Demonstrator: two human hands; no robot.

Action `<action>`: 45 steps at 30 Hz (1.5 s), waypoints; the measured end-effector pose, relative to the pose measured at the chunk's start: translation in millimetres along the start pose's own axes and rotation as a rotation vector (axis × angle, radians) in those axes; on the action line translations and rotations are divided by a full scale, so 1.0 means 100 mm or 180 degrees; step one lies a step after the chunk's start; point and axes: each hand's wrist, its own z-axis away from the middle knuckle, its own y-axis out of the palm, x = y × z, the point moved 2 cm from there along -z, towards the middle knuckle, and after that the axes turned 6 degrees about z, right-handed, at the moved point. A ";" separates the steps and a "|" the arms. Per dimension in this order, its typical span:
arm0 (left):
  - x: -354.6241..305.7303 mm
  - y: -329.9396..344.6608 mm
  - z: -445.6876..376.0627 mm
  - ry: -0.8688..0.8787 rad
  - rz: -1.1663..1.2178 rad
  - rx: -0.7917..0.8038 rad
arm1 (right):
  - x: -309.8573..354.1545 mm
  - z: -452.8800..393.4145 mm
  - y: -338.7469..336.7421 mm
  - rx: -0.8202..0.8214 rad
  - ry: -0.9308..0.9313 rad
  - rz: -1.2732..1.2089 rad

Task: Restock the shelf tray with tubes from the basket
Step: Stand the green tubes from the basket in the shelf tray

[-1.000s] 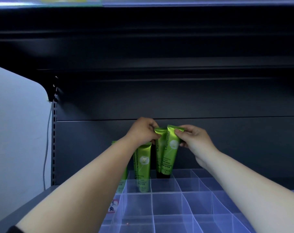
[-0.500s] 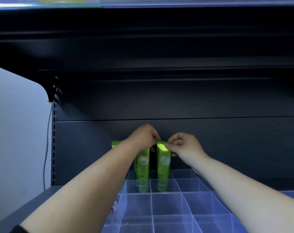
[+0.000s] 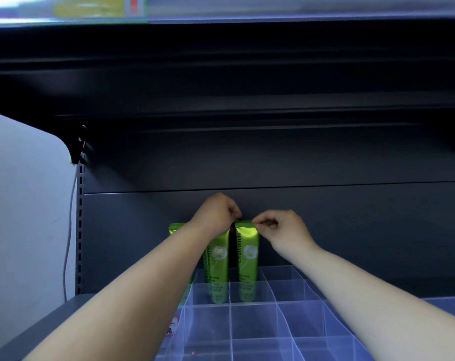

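Pinching tube (image 3: 248, 252) top: right grip (image 3: 286, 231) | left grip (image 3: 216, 213) curled, hold unclear | dark shelf (image 3: 38, 332)

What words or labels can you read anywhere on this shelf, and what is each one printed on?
"Chamomile": runs up the right green tube, whose top edge the right hand pinches.
"Chamomile", partly hidden by the left arm: middle green tube.
Small print low on both tubes: too blurred to read.
Red and white sticker at the clear divider tray: unreadable.
Yellow label on the shelf above: blurred.
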 end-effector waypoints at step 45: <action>-4.70 2.87 2.50 0.3880 -0.0448 0.0682 | -0.89 3.93 -4.80 0.0582 0.1255 0.4937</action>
